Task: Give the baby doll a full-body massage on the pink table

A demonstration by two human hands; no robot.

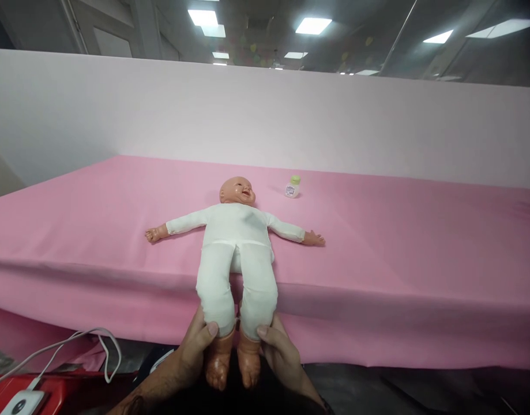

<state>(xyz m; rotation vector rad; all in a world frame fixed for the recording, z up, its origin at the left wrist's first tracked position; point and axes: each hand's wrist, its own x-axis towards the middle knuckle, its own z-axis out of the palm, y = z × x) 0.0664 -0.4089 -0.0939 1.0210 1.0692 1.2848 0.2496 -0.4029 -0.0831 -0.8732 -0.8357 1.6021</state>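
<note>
Fingers of the left hand (195, 347) are holding, half-curled, one lower leg of the doll (237, 223), whose torso is lying toward one o'clock on the pink-covered bench (390, 242), head-to-foot axis running twelve to six; the right hand (284, 349), equally near, is likewise gripping the other.

Most fingers of the left hand (193, 349) and of the right hand (284, 353) are hidden behind the legs of the doll (237, 225). The small bottle (292, 188) carries print which is too small to read. The bottom edge cuts off the white device (30, 399); both side edges cut the pink cover (398, 236).
</note>
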